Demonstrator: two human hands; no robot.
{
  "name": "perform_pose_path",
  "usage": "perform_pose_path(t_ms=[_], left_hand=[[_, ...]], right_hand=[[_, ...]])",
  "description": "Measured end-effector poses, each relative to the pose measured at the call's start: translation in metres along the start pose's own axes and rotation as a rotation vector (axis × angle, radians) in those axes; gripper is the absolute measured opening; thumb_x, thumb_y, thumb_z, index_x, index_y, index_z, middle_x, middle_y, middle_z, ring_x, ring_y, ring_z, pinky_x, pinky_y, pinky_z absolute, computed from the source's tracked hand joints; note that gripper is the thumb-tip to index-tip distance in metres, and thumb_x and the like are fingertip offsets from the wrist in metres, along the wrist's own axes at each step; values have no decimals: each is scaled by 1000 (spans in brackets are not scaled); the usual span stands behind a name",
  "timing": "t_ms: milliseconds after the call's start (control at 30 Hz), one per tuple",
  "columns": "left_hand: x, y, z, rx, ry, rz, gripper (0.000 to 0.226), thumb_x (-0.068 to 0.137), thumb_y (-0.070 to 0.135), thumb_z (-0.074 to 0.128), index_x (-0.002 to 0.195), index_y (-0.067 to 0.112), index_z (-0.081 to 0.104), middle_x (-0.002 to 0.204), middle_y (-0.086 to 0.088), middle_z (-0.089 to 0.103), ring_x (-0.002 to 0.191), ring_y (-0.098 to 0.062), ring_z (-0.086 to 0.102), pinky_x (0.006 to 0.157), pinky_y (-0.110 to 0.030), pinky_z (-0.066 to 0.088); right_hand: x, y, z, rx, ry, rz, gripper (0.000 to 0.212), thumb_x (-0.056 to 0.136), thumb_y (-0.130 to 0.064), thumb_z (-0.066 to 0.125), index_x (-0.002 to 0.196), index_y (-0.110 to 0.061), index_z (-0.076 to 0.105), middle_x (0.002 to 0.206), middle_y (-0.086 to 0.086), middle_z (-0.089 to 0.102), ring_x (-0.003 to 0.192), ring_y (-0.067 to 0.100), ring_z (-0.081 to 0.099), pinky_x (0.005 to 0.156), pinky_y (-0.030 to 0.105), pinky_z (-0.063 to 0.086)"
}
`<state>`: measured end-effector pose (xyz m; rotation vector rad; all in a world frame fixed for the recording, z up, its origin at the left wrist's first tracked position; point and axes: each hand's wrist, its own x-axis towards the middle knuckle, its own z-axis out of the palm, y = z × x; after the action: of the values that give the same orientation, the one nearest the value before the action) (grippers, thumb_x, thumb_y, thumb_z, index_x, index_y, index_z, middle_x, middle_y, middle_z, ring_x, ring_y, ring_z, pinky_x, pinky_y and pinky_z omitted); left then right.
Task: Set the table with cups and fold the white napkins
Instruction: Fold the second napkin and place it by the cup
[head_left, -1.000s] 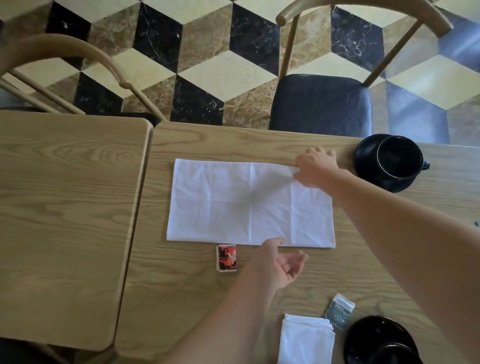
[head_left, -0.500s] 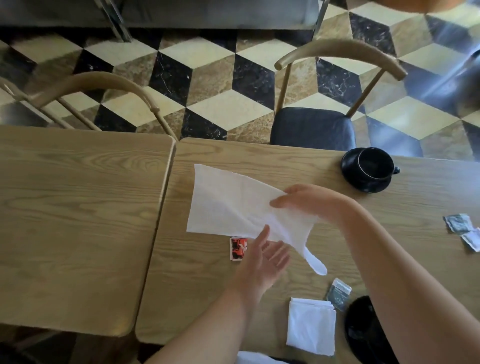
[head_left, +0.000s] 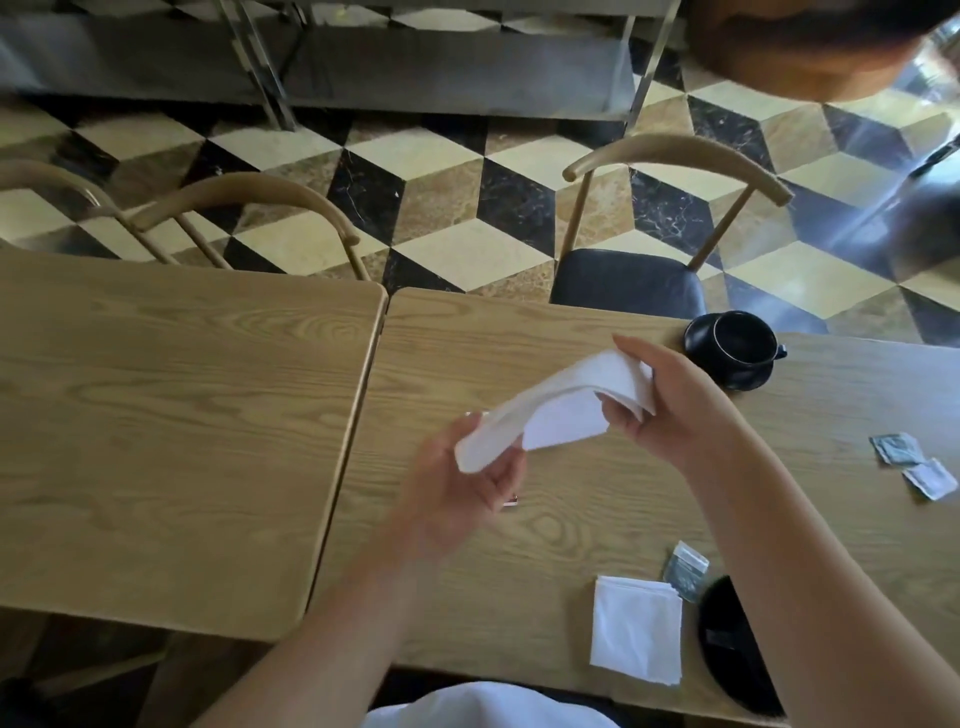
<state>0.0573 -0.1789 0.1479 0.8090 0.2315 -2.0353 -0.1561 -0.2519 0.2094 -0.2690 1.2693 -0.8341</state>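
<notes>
A white napkin (head_left: 550, 410) hangs folded over in the air above the right wooden table (head_left: 571, 519). My left hand (head_left: 467, 493) grips its lower left end and my right hand (head_left: 670, 405) grips its upper right end. A black cup on a black saucer (head_left: 737, 349) stands at the table's far edge, just right of my right hand. A folded white napkin (head_left: 636, 629) lies near the front edge, beside a black saucer (head_left: 727, 649) partly hidden by my right forearm.
A second wooden table (head_left: 171, 426) adjoins on the left. Small sachets lie at the right (head_left: 914, 462) and by the folded napkin (head_left: 685, 569). A small red packet (head_left: 511, 501) peeks from under my left hand. Chairs (head_left: 649, 270) stand beyond the far edge.
The napkin lay flat on the table a second ago. My right hand pulled its far edge over, and both hands now hold it lifted and folded. The camera tilted up.
</notes>
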Motion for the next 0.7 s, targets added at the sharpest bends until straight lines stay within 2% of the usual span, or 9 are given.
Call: perform_pose_path(t_ms=[100, 200, 300, 400, 500, 567, 633, 700], left_hand=[[16, 42, 34, 191, 106, 43, 16, 89, 8, 59, 102, 2, 67, 86, -12, 75, 71, -23, 74, 60, -31, 62], [25, 76, 80, 384, 94, 112, 15, 99, 11, 52, 100, 5, 66, 81, -9, 71, 65, -20, 71, 53, -25, 58], [21, 102, 122, 439, -28, 205, 12, 101, 8, 51, 106, 6, 61, 85, -10, 65, 61, -17, 70, 56, -24, 59], [8, 111, 143, 506, -143, 336, 21, 100, 6, 52, 115, 13, 64, 92, -9, 70, 75, -19, 70, 63, -28, 59], [-3, 104, 132, 512, -185, 443, 32, 97, 1, 53, 121, 17, 65, 105, -10, 71, 90, -22, 70, 67, -30, 59], [-6, 91, 107, 486, -139, 457, 38, 94, -3, 55, 123, 18, 66, 108, -9, 72, 93, -22, 70, 68, -31, 58], [-7, 74, 70, 481, -61, 427, 38, 93, -2, 56, 121, 21, 67, 107, -6, 73, 93, -21, 70, 73, -31, 54], [-8, 52, 27, 454, 36, 353, 35, 94, -4, 55, 116, 20, 66, 101, -6, 73, 84, -18, 69, 67, -29, 51]], right_hand=[[6, -19, 1, 17, 41, -35, 24, 90, -20, 72, 110, -10, 61, 93, 7, 62, 82, 17, 63, 46, 23, 51], [2, -44, 6, 49, 24, -102, 17, 95, -15, 67, 110, -10, 61, 90, 5, 63, 78, 14, 63, 46, 21, 52], [-9, -68, 13, 80, -1, -245, 15, 97, -10, 63, 111, -10, 60, 89, 6, 62, 72, 13, 62, 47, 20, 51], [-23, -75, 19, 86, -16, -369, 17, 96, -11, 63, 113, -11, 63, 93, 5, 63, 73, 12, 61, 49, 21, 51], [-29, -60, 15, 88, -53, -385, 16, 97, -12, 61, 113, -12, 65, 90, 3, 66, 68, 10, 64, 49, 22, 51], [-27, -38, 5, 58, -61, -358, 11, 97, -11, 60, 108, -11, 64, 85, 4, 68, 60, 9, 65, 46, 23, 51], [-20, -6, -8, 49, -18, -287, 8, 95, -10, 63, 103, -11, 65, 76, 2, 71, 57, 8, 67, 45, 24, 51], [-9, 34, -24, 58, 48, -185, 7, 93, -7, 65, 98, -10, 67, 71, 1, 74, 58, 9, 69, 47, 24, 53]])
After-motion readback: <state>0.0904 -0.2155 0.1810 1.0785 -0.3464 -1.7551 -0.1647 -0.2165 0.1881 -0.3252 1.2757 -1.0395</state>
